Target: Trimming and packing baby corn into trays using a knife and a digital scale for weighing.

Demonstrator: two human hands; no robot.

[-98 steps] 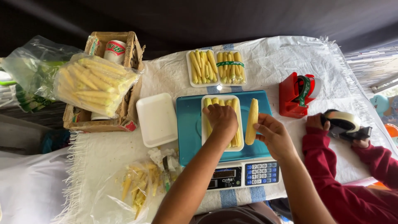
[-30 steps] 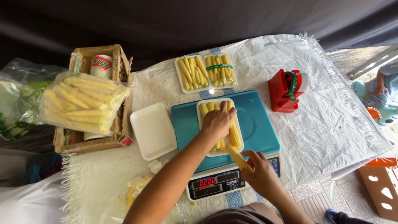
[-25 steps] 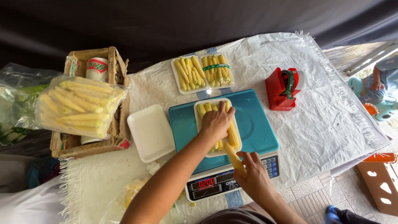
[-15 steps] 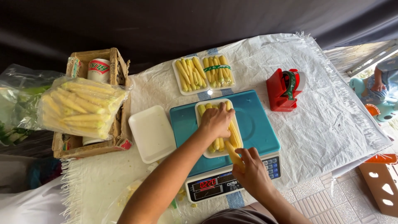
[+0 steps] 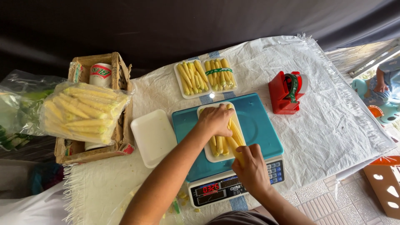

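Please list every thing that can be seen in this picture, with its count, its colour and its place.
scale: one, teal top, table centre
tray on scale: one, white, holds yellow baby corn
filled trays: two, white, behind scale
empty tray: one, white, left of scale
tape dispenser: one, red, right of scale
bag of baby corn: one, clear, on cardboard box
cardboard box: one, brown, left
left hand: on the tray's corn
right hand: grips one baby corn

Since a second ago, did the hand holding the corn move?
Yes. The right hand carried its baby corn up from beside the scale's keypad to the white tray, where the left hand rests.
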